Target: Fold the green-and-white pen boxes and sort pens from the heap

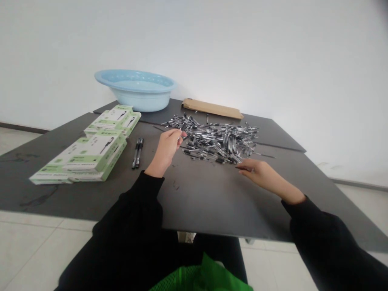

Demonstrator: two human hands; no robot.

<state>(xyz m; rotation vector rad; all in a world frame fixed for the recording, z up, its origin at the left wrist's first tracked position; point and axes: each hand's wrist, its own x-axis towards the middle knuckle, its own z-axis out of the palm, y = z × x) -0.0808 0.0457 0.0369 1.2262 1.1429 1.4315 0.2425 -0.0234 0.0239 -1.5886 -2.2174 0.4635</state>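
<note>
A large heap of black-and-clear pens (222, 139) lies loose across the middle of the table. My left hand (168, 146) is closed at the heap's left edge, with the dark end of a pen (184, 127) showing above its fingers. At the heap's near right side, my right hand (257, 171) pinches a small, thin dark piece, too small to make out. To the left of my left hand, a few pens (138, 153) rest side by side, apart from the heap.
Green-and-white boxes (91, 151) are stacked on the table's left side. Behind them stands a light blue basin (142, 97). A flat brown cardboard piece (212, 108) lies at the back near the wall. The dark table (209, 202) has its front edge close to my lap.
</note>
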